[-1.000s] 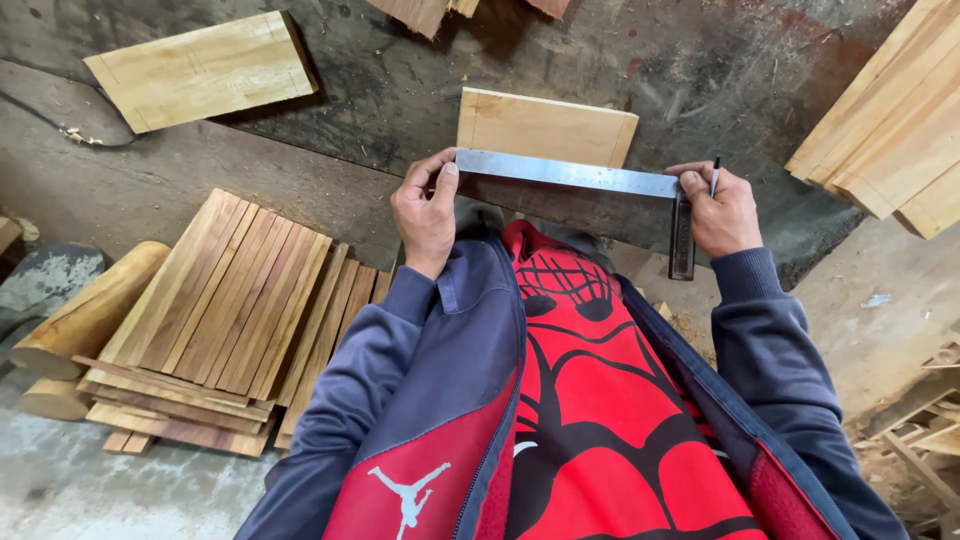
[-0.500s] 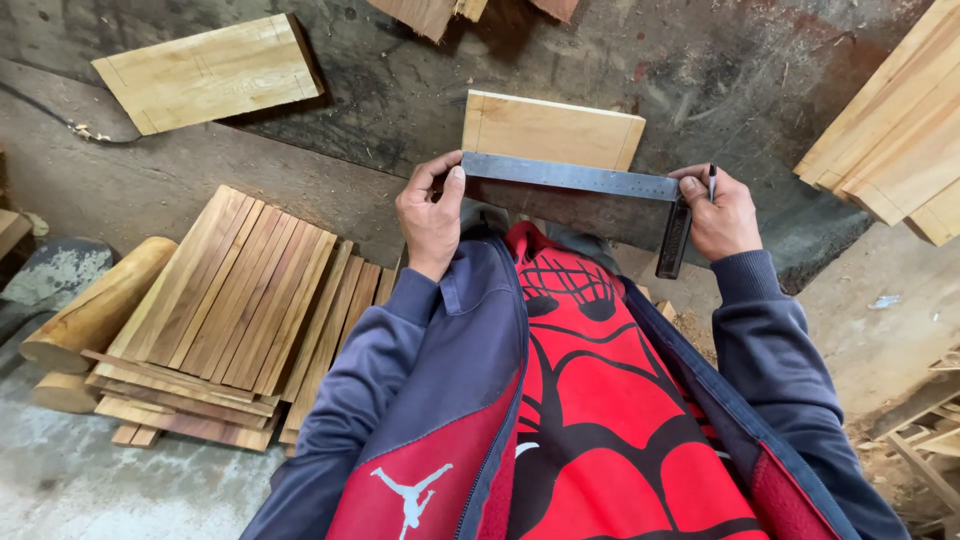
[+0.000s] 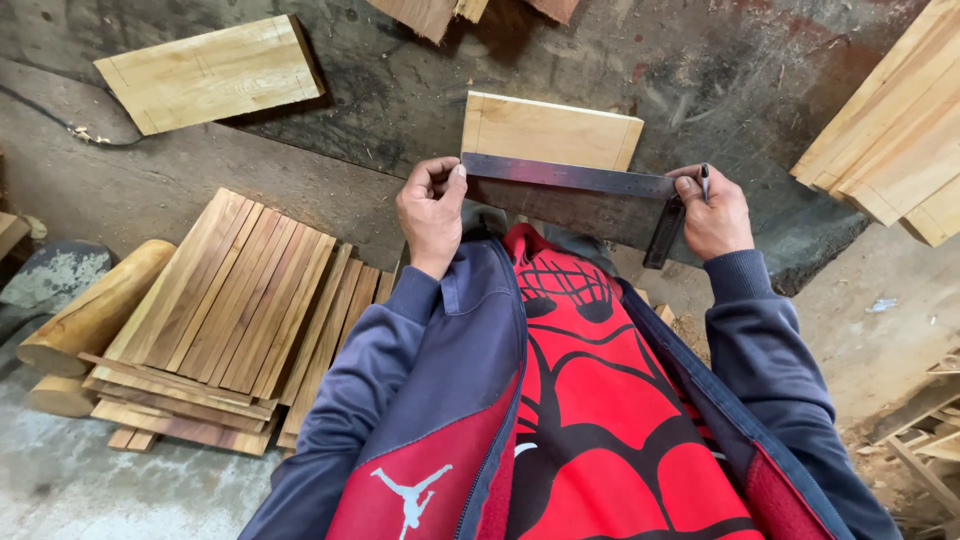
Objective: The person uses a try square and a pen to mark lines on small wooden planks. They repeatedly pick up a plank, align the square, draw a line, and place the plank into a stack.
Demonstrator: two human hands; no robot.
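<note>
Across the board (image 3: 550,130), square (image 3: 570,176) lies crosswise

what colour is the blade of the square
Dark grey steel blade, seen in the head view, with a black stock.

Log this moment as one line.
left hand: holds steel square blade | right hand: pencil, square corner | square across board

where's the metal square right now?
Head view, upper centre: the metal square lies across the near edge of the wooden board, held between the left hand and right hand.
</note>
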